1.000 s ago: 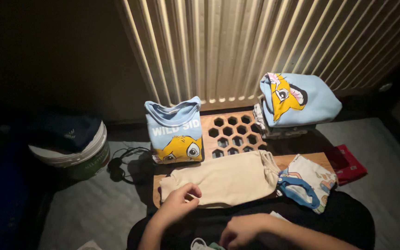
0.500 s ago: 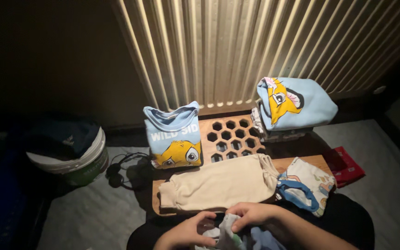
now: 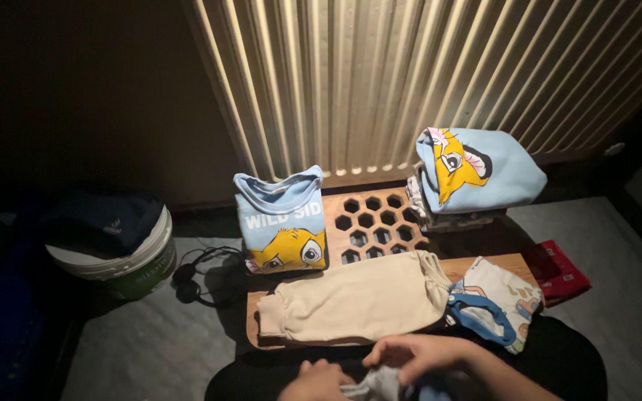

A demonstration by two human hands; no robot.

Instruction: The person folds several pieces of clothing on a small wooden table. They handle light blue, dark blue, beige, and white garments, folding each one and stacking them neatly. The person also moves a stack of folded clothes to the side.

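From the head view we look down on a dim room lit mainly at the centre, where a ribbed radiator (image 3: 380, 82) rises behind a low wooden board (image 3: 371, 217) pierced with hexagonal holes. At the bottom edge our left hand (image 3: 319, 380) and right hand (image 3: 408, 350) both clutch a small grey garment (image 3: 377, 385) over the lap, just in front of the board; the right hand's fingers pinch its upper edge, while the left hand seems closed on its near side, though it is partly cut off by the frame. On the board, a folded beige garment (image 3: 358, 301) lies flat nearest the hands, with a white printed garment (image 3: 499, 301) trimmed in blue just beside it to the right. Further back, a folded light blue shirt (image 3: 282, 220) with a yellow cartoon animal stands at the left, and a stack of folded clothes (image 3: 469, 174) topped with a light blue piece sits at the right. On the grey floor covering (image 3: 150, 334) we see black headphones (image 3: 198, 271), a white bucket (image 3: 117, 249) topped with dark cloth, and a red item (image 3: 562, 271) at far right.
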